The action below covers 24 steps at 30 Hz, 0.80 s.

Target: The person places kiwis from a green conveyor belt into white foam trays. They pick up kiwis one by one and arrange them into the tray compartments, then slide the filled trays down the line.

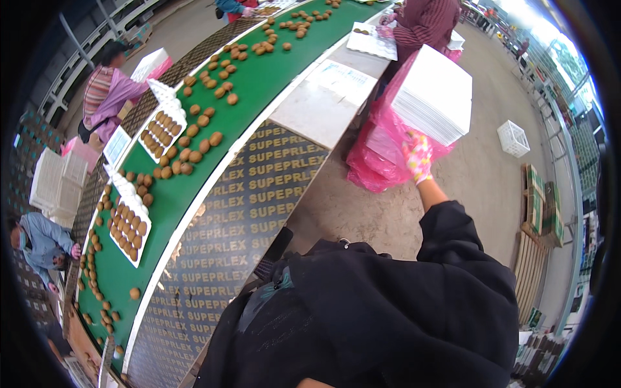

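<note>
My right hand (418, 154), in a pink and yellow patterned glove, is at the near corner of a tall stack of white foam trays or sheets (434, 94). A crumpled pink plastic bag (376, 157) wraps the lower part of this stack. Glove and bag overlap in the view, and I cannot tell whether the fingers grip either one. My left hand is out of view; only a sliver of skin shows at the bottom edge. Beside me runs a work board (233, 208) with repeated printed lettering.
A green conveyor belt (174, 208) carries loose kiwifruit (192, 130) and filled white trays (162, 130). Across it are people (104, 92) and more stacked trays (60, 179). Another person (427, 24) stands ahead, handling a tray (371, 41). A white crate (513, 138) and pallets (531, 271) lie right.
</note>
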Each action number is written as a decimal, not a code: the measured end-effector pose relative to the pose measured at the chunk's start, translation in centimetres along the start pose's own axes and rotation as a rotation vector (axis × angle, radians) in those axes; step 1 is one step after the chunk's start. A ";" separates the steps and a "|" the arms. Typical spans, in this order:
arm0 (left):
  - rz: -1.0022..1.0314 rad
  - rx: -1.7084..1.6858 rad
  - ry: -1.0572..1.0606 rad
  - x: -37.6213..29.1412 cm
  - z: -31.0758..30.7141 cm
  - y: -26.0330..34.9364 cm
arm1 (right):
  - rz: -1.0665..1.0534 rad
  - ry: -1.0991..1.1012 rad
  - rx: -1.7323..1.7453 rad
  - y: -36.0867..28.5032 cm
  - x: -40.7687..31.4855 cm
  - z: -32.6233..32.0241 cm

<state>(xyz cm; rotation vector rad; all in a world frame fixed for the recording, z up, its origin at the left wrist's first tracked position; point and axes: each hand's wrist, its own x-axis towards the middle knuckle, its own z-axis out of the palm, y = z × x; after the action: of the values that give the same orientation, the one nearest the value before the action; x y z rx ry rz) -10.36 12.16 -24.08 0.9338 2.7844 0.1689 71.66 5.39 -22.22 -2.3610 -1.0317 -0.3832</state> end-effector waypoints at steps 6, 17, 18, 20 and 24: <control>0.392 0.308 -0.422 -5.6 10.2 -2.3 | 0.229 0.004 -0.212 11.7 12.1 -3.5; 0.931 0.010 -0.459 -21.7 10.9 11.5 | 0.054 -0.614 0.043 27.2 22.3 -3.1; 0.893 -0.066 -0.503 -23.6 10.0 13.5 | 0.046 -0.620 0.101 28.1 23.0 -4.0; 0.801 -0.104 -0.539 -24.0 11.1 13.0 | -0.049 -0.574 0.052 30.0 25.2 -5.0; 0.606 -0.140 -0.578 -22.7 12.1 9.5 | -0.074 -0.110 -0.304 24.8 30.0 -9.7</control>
<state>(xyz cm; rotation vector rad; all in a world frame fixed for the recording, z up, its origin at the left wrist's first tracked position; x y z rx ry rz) 15.65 6.44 -30.81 1.4799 1.8910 0.1469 109.70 3.54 -9.61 -2.6428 -1.1861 -0.4704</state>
